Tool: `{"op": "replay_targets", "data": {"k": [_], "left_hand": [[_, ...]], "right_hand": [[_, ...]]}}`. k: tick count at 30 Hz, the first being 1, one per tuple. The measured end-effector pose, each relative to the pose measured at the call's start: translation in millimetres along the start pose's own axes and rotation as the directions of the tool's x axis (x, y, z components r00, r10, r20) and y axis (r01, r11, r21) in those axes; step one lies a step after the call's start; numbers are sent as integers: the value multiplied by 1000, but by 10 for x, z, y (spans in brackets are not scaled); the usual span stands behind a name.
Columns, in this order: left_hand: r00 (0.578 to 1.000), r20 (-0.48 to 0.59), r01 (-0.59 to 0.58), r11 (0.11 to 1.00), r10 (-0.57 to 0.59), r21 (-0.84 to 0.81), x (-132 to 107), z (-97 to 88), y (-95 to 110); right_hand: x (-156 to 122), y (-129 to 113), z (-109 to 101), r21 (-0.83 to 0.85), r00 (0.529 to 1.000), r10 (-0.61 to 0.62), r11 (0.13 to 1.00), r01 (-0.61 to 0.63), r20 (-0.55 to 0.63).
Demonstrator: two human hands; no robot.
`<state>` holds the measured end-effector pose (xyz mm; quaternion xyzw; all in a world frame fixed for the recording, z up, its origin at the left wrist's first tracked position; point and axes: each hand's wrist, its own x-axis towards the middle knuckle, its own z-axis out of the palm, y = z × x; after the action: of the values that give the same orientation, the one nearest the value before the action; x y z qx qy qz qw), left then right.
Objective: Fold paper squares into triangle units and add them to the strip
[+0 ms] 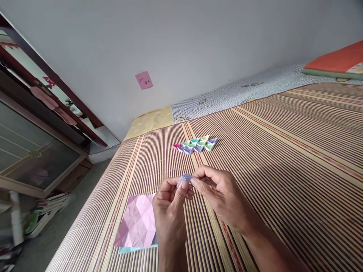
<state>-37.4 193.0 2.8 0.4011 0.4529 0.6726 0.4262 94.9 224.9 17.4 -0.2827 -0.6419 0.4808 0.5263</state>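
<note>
Between my two hands is a small folded piece of lilac paper (185,177), held above the striped mat. My left hand (171,200) pinches its left side, with the thumb on the near face. The thumb and fingers of my right hand (219,189) grip its right end. Beyond my hands, several small folded paper boats (195,144) sit grouped in rows on the mat, in pink, lilac, green, teal and yellow. A creased pink paper sheet (137,221) lies beside my left wrist, on top of a turquoise sheet (129,250); my left hand hides part of both.
The striped bamboo mat (269,151) covers the bed. Patterned cloth (215,102) runs along the wall, with an orange folded cloth (331,60) at the far right. A pink note (144,80) is on the wall. Left of the bed stands a glass-fronted cabinet (36,151).
</note>
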Motion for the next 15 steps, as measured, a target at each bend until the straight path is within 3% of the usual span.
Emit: {"op": "replay_targets", "data": {"k": [8, 15], "left_hand": [[1000, 7, 7, 1000, -6, -28, -39, 22, 20], [999, 36, -26, 1000, 26, -8, -42, 51, 16]], "right_hand": [[11, 27, -53, 7, 994, -16, 1000, 15, 106], [6, 7, -71, -27, 995, -64, 997, 66, 73]]}}
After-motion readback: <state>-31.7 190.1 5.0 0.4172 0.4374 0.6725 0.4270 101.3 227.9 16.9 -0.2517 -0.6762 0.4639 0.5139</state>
